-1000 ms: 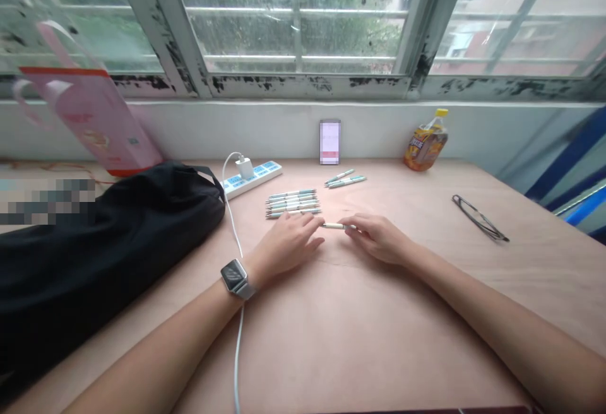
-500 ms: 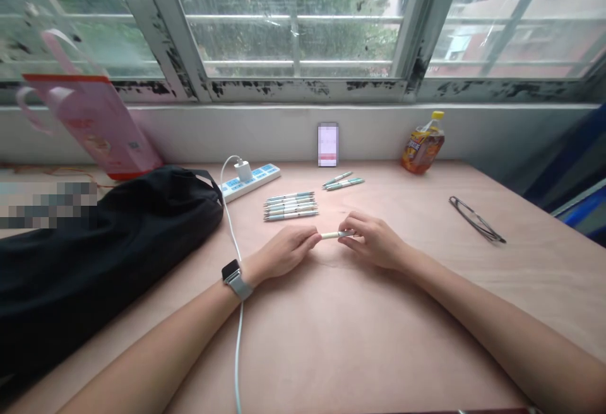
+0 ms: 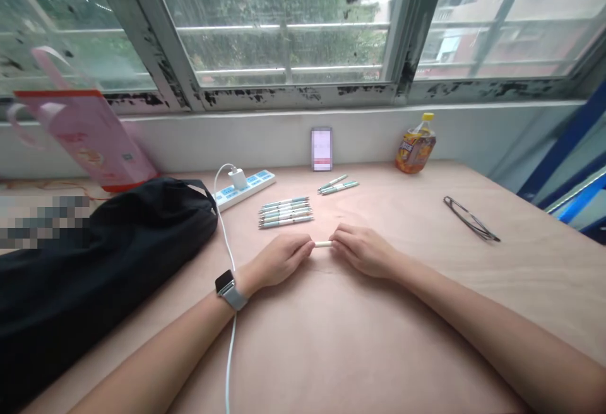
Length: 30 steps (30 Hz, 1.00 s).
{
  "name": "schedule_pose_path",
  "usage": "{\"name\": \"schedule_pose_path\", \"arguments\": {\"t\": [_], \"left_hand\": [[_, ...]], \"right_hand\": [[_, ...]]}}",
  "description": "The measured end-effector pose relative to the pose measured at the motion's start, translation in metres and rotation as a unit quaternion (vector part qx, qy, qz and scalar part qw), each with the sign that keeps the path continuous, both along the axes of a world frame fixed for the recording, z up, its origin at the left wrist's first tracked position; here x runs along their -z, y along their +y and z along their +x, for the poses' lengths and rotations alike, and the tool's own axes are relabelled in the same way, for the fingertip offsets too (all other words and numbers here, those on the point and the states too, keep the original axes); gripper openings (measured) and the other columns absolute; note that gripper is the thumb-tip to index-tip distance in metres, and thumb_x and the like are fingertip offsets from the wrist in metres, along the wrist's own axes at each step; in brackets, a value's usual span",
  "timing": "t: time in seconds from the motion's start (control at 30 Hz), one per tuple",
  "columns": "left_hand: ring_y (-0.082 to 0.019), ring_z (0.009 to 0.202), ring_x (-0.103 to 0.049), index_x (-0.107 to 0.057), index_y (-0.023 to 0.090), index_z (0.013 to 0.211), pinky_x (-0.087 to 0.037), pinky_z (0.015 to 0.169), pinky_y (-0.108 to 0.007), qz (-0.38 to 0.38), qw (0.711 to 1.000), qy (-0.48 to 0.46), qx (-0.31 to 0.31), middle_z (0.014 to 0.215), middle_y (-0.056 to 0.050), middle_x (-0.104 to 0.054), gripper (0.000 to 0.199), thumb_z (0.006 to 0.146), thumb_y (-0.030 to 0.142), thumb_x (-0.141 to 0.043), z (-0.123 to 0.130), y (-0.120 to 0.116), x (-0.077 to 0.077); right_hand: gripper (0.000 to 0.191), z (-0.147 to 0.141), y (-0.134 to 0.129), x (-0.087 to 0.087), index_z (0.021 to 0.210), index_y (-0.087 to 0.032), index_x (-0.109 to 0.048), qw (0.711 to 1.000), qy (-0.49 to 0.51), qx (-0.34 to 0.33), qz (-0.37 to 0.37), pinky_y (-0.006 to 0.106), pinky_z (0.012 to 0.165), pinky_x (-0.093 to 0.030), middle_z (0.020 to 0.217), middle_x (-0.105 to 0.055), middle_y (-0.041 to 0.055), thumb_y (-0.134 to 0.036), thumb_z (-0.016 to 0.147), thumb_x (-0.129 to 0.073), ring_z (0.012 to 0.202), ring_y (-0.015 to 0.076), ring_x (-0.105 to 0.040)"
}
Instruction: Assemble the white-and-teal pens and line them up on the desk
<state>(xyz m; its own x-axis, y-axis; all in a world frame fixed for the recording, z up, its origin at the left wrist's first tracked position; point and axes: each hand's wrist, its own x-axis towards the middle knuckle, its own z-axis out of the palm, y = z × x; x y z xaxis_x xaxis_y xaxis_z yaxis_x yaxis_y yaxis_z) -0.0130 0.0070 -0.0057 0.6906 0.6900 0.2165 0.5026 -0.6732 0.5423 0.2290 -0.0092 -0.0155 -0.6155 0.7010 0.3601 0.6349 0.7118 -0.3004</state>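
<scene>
Cream plastic is what I have pinched: a short pen barrel [image 3: 322, 244] lies crosswise at the middle of the view, its ends clamped between the fingertips of the left hand [image 3: 277, 259] and the right hand [image 3: 362, 251], with the hands close together. I can't tell whether it touches the plywood desk [image 3: 426, 313] beneath. The step in hand looks like handling this one piece, and the next move calls for keeping both pinches even so it doesn't slip or roll. Just beyond my fingers lies a tidy row of teal-and-white pens [image 3: 285, 212], with a pair of pens [image 3: 338, 187] further on. Past those, a white power strip [image 3: 250, 189] carries a plugged-in charger [image 3: 238, 178]. Against the wall stand a phone [image 3: 322, 149] and a bottle of orange drink [image 3: 415, 153], while glasses [image 3: 468, 219] lie off to the right. I can't see inside the black bag [image 3: 95, 262] or the pink paper bag [image 3: 85, 139].
</scene>
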Motion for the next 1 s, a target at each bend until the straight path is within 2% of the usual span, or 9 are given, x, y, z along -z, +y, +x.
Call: {"name": "schedule_pose_path", "arguments": {"t": [0.1,0.17,0.37,0.43,0.57,0.73,0.77,0.87,1.0], "left_hand": [[-0.013,0.062,-0.041,-0.044,0.018,0.069,-0.032,0.061,-0.029,0.0,1.0,0.003,-0.004,0.067,0.001,-0.05,0.04,0.103,0.038,-0.034,0.0005,-0.0002,-0.0005],[-0.013,0.062,-0.042,-0.045,0.018,0.07,-0.033,0.061,-0.029,-0.001,1.0,0.002,-0.003,0.067,0.001,-0.051,0.04,0.103,0.037,-0.034,0.0009,-0.0003,-0.0009],[-0.013,0.062,-0.041,-0.046,0.018,0.07,-0.032,0.06,-0.029,-0.001,1.0,0.003,-0.005,0.067,0.001,-0.051,0.04,0.103,0.038,-0.034,0.0005,0.0,0.0006],[-0.013,0.062,-0.041,-0.046,0.018,0.07,-0.032,0.06,-0.028,-0.001,1.0,0.005,-0.006,0.067,0.001,-0.05,0.04,0.103,0.038,-0.034,0.0002,-0.0001,0.0007],[-0.013,0.064,-0.044,-0.047,0.018,0.072,-0.033,0.063,-0.029,-0.001,1.0,0.001,-0.002,0.069,0.0,-0.053,0.04,0.104,0.038,-0.033,-0.0001,-0.0003,-0.0001],[-0.014,0.063,-0.043,-0.048,0.018,0.071,-0.033,0.061,-0.028,0.003,1.0,0.001,-0.008,0.068,0.0,-0.052,0.042,0.103,0.04,-0.032,0.0001,0.0004,-0.0003],[-0.014,0.063,-0.043,-0.048,0.018,0.071,-0.033,0.061,-0.028,0.001,1.0,0.0,-0.008,0.068,0.0,-0.052,0.042,0.103,0.04,-0.032,0.0001,0.0003,-0.0005],[-0.013,0.063,-0.044,-0.048,0.018,0.072,-0.033,0.062,-0.028,-0.004,1.0,-0.002,-0.006,0.069,0.0,-0.053,0.041,0.103,0.039,-0.033,0.0002,-0.0002,-0.0014],[-0.013,0.063,-0.044,-0.046,0.018,0.071,-0.031,0.061,-0.028,-0.004,1.0,-0.004,-0.01,0.068,0.001,-0.051,0.04,0.103,0.038,-0.035,0.0009,-0.0005,-0.0022]], "right_hand": [[0.008,0.0002,0.0003,0.0015,0.101,-0.018,-0.057,0.999,0.017,0.029,-0.002,0.028,0.07,-0.043,0.097,-0.065,0.0061,-0.022,0.095,-0.058,0.079,0.0167,-0.06],[0.019,0.0002,0.0003,0.0019,0.11,-0.019,-0.055,0.999,0.029,0.03,-0.005,0.028,0.07,-0.043,0.101,-0.066,0.0063,-0.023,0.092,-0.062,0.08,0.0167,-0.06],[0.014,-0.0016,0.0005,0.0013,0.094,-0.018,-0.059,1.0,0.009,0.014,-0.002,0.03,0.075,-0.044,0.093,-0.064,0.0074,-0.023,0.099,-0.047,0.083,0.0176,-0.059],[0.004,-0.0021,0.0003,0.0015,0.097,-0.018,-0.057,0.999,0.025,0.037,-0.009,0.029,0.072,-0.044,0.094,-0.065,0.0068,-0.021,0.095,-0.055,0.082,0.0175,-0.058],[0.017,-0.0026,0.0012,0.0018,0.11,-0.018,-0.056,0.999,0.039,0.02,-0.015,0.031,0.076,-0.046,0.102,-0.066,0.0084,-0.022,0.093,-0.057,0.086,0.0186,-0.059],[0.009,-0.0029,0.0031,0.004,0.093,-0.018,-0.058,0.999,0.028,0.019,-0.005,0.031,0.075,-0.045,0.093,-0.065,0.0074,-0.021,0.098,-0.051,0.084,0.0184,-0.058],[0.003,-0.0027,0.0031,0.0044,0.094,-0.018,-0.057,0.999,0.035,0.032,-0.008,0.03,0.073,-0.045,0.093,-0.065,0.0067,-0.02,0.095,-0.055,0.082,0.0178,-0.058],[0.014,-0.0022,0.0027,0.0044,0.104,-0.019,-0.056,0.997,0.054,0.043,-0.017,0.029,0.073,-0.045,0.099,-0.066,0.0067,-0.019,0.091,-0.061,0.083,0.0175,-0.059],[0.011,-0.0019,0.0037,0.002,0.101,-0.019,-0.061,0.999,0.04,0.008,-0.01,0.031,0.078,-0.046,0.098,-0.067,0.0078,-0.023,0.099,-0.051,0.088,0.0183,-0.06]]}}
